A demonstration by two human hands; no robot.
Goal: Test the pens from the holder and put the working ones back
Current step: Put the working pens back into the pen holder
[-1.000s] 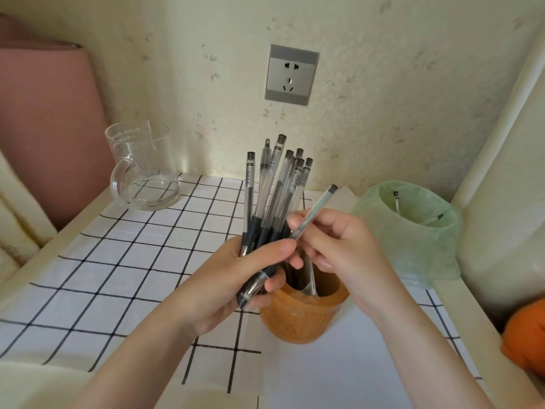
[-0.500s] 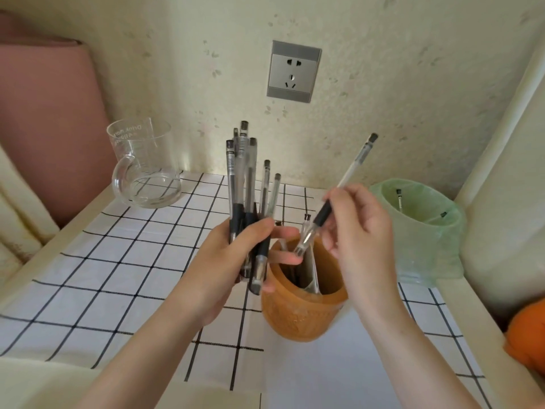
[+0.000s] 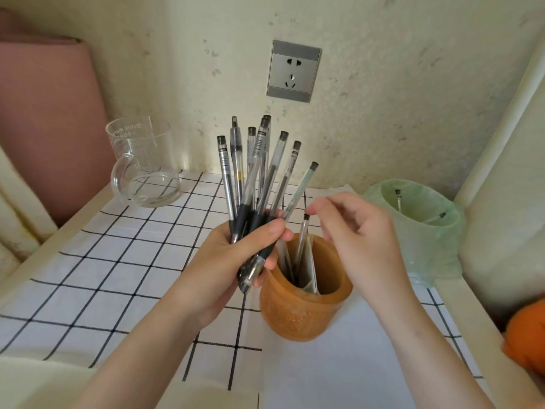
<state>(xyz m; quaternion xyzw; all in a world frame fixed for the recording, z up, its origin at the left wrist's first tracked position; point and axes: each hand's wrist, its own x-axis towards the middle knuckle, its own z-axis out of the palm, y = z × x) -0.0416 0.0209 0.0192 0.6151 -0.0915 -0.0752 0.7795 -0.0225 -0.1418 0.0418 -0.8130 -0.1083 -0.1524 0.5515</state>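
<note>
My left hand (image 3: 236,255) grips a fanned bundle of several clear pens (image 3: 256,172) with black grips, their tips pointing down, just left of the orange-brown wooden holder (image 3: 298,317). One thin pen (image 3: 301,246) stands in the holder beside a folded slip of paper. My right hand (image 3: 356,234) hovers over the holder's right rim with its fingers loosely apart. Its forefinger tip is right beside that pen's black end and holds nothing.
A green bag-lined bin (image 3: 424,249) with a couple of pens inside stands to the right. A glass jug (image 3: 144,169) sits at the back left on the checked cloth (image 3: 118,261). White paper (image 3: 339,367) lies under the holder. An orange object (image 3: 528,338) is at the right edge.
My right hand lowered the single pen tip-first into the holder and let go of it. The left hand's bundle shifted a little toward the holder.
</note>
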